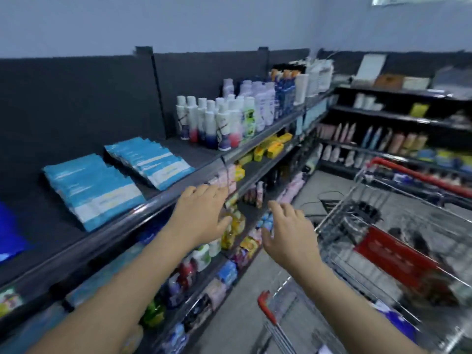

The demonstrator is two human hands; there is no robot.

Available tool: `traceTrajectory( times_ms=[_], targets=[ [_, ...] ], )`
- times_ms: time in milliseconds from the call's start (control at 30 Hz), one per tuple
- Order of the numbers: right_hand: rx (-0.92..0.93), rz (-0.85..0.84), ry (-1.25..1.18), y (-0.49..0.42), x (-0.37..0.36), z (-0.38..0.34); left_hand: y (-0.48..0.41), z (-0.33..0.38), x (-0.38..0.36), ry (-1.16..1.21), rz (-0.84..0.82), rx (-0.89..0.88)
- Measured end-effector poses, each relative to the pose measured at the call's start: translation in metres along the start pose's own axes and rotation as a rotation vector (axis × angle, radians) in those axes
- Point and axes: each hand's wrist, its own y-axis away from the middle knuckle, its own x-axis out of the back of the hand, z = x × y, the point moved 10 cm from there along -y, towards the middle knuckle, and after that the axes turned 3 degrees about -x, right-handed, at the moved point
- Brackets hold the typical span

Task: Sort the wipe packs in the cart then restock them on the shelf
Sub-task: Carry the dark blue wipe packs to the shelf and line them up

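Note:
Two stacks of light-blue wipe packs lie on the top shelf (178, 152): a nearer stack (93, 189) at the left and a farther stack (150, 162) beside it. My left hand (204, 215) hovers with spread fingers just in front of the shelf's front rail, holding nothing. My right hand (288, 233) is also spread and empty, between the shelf and the wire shopping cart (383, 251) at the right. A blue-white pack (398, 320) shows blurred low inside the cart. The frame is motion-blurred.
White and blue bottles (219, 123) stand further along the top shelf. Lower shelves hold yellow, pink and mixed packets (237, 233). A second shelving unit (383, 139) with bottles stands at the back right. Grey floor (314, 190) lies between the shelves and the cart.

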Motion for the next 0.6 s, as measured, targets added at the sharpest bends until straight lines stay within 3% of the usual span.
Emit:
traceTrajectory(
  times_ms=[300, 433, 600],
  targets=[
    [-0.606, -0.227, 0.035, 0.098, -0.053, 0.258, -0.099, 0.227, -0.097, 0.101, -0.106, -0.314],
    [-0.862, -0.348, -0.022, 0.128, -0.113, 0.341, -0.137, 0.314, -0.177, 0.123, -0.227, -0.497],
    [-1.198, -0.378, -0.169, 0.151, -0.212, 0.436, -0.186, 0.408, -0.319, 0.168, -0.388, -0.650]
  ],
)
